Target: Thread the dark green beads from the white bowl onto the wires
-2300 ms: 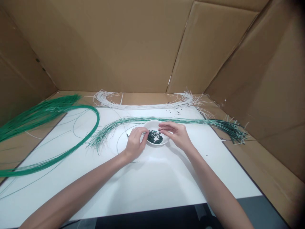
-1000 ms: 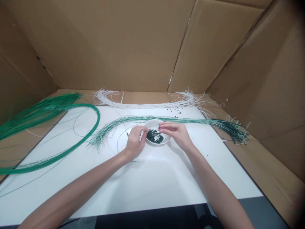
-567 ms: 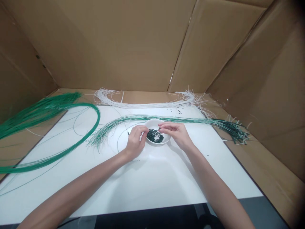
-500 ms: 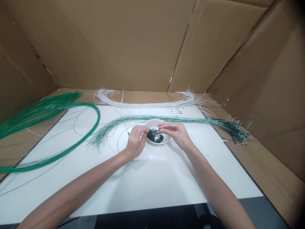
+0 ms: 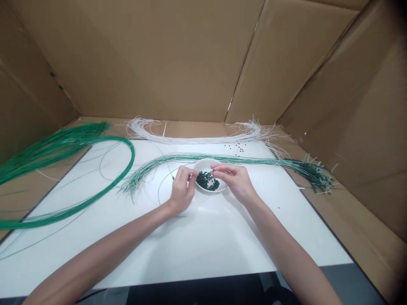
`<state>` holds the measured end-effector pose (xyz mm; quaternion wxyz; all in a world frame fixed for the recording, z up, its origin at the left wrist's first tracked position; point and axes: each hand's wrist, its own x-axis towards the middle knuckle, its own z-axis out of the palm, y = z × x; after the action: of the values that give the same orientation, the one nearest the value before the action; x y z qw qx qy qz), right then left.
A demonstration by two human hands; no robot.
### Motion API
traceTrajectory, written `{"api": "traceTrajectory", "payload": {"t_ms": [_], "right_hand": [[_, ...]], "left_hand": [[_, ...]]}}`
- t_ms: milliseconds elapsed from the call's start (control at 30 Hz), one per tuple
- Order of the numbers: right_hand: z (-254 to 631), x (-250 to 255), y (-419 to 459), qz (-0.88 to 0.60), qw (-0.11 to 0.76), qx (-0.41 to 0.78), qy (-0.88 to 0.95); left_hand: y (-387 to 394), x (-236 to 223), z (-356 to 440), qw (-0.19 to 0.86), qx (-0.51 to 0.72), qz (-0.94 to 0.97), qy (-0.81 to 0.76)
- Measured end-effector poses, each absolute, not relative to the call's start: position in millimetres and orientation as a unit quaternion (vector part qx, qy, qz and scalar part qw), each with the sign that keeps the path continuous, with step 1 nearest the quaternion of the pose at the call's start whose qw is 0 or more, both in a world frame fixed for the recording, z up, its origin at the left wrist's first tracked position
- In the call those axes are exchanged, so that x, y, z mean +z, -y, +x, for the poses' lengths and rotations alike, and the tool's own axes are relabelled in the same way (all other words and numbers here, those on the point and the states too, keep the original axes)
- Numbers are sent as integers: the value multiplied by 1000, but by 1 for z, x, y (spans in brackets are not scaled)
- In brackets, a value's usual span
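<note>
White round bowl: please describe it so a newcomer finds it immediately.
On the white tabletop, look between the left hand and right hand. There, before long green strands, sits the white round bowl of small dark beads, the only container visible.

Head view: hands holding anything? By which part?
Right hand: apparently pinching a small dark bead; too tiny to tell by which part. Left hand: curled beside the white bowl; any hold can't be made out.

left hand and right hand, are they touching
Apart: the head view shows a plain gap between left hand and right hand, with dark beads in the white bowl visible through it.
</note>
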<state>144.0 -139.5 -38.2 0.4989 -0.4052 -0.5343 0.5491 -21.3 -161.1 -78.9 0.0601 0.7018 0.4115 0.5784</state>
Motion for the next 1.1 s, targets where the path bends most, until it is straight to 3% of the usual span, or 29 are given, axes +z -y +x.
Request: {"api": "traceTrajectory", "payload": {"t_ms": [267, 1100], "right_hand": [[140, -35, 145, -397, 514, 610, 454], [147, -27, 143, -387, 483, 516, 591]], "left_hand": [[165, -78, -20, 76, 585, 699, -405], [165, -80, -19, 65, 578, 708, -400]]}}
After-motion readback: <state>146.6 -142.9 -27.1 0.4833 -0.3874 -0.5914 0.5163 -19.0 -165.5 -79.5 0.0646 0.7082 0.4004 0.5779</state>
